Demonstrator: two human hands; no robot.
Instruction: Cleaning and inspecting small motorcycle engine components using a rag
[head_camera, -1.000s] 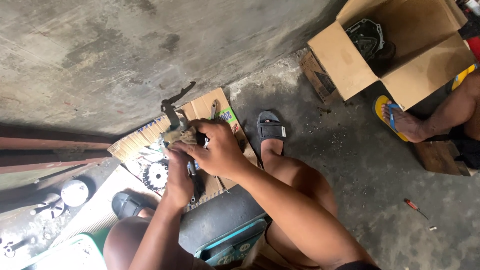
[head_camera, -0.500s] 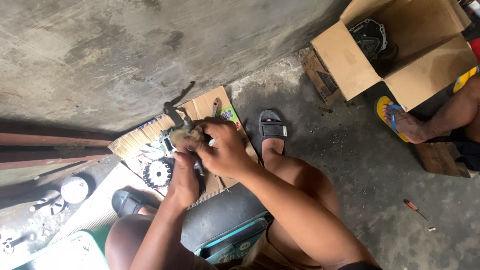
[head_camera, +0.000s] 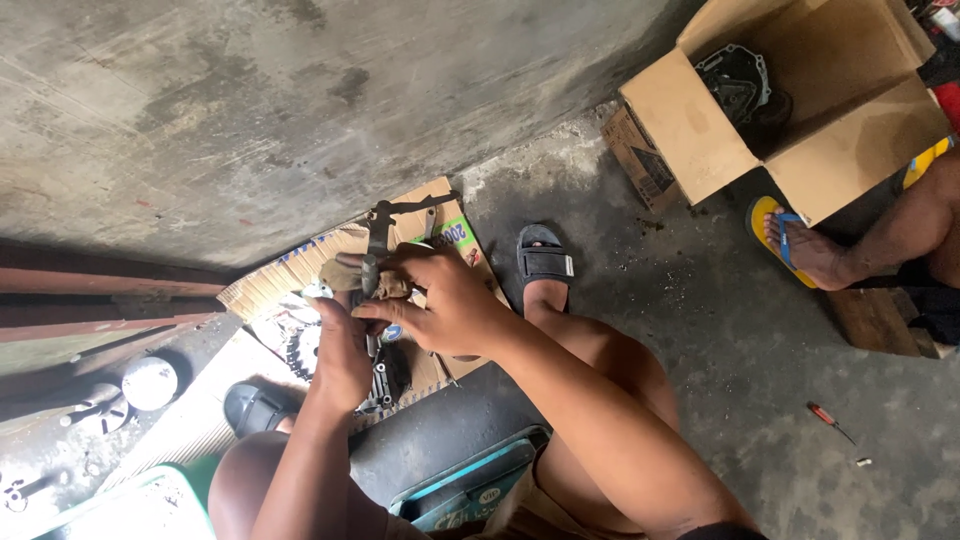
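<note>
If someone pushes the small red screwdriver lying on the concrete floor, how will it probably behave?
The red screwdriver looks small and thin, so it is probably light and easy to pick up. Its handle seems round, so a sideways push would likely make it roll. The concrete floor looks rough and gritty, which may stop it soon. It should stay stiff, not bend.

Brown cardboard box (head_camera: 700, 140), yellow sandal (head_camera: 775, 235) with blue straps, black sandal (head_camera: 545, 262), red-handled screwdriver (head_camera: 828, 420)
</note>
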